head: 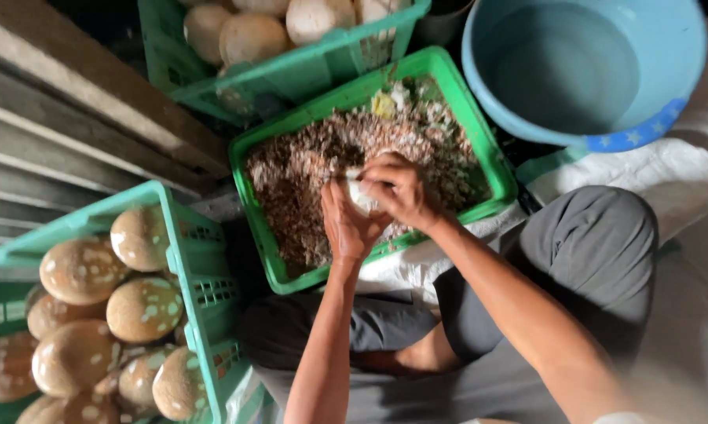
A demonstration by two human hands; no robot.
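Note:
My left hand (344, 224) and my right hand (401, 188) meet over a green tray (479, 141) full of brown shavings and peel scraps. Between them they hold a small white, partly peeled round thing (359, 191). Both hands are closed around it, the right hand on top and the left hand cupping it from below. Much of the white thing is hidden by my fingers.
A green crate (189, 259) at lower left holds several brown, white-spotted round things. Another green crate (307, 71) at the top holds several pale peeled ones. A light blue basin (684, 78) stands at upper right. My knees in grey trousers (597, 251) are below the tray. Wooden planks (71, 102) lie at left.

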